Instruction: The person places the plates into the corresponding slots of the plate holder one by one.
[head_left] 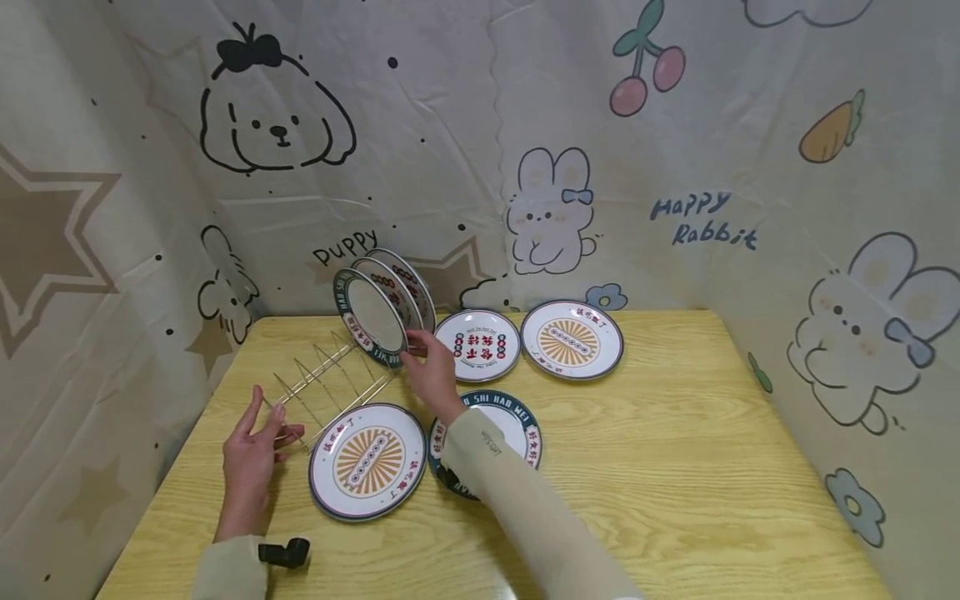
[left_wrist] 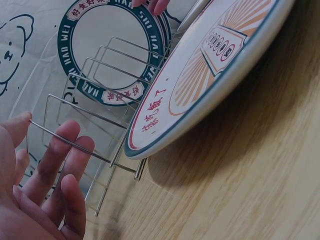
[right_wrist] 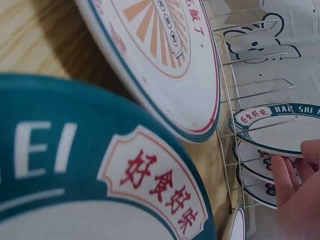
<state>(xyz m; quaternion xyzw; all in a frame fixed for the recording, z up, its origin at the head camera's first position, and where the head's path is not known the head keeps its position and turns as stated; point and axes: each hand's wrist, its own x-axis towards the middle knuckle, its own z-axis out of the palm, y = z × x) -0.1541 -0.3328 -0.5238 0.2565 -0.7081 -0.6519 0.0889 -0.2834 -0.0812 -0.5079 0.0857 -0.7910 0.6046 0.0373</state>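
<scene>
The plate with the green rim (head_left: 371, 317) could slip and clank down on the wire rack (head_left: 315, 374), because the right hand (head_left: 432, 375) pinches only a bit of its edge between thumb and fingers. It stands tilted in the far end of the rack, in front of two other plates (head_left: 405, 292). A hard push could bang it into them and chip one. The rack is thin and looks light, so it could slide or tip if the left hand (head_left: 255, 454) lets go; that hand pinches the wire at the near end. A plate with an orange sun (head_left: 367, 462) lies just beside the rack, so a bump there could shove it. The plate in the right hand is round, with a big plain white middle, white letters on its dark green rim, and little white patches with red writing.
</scene>
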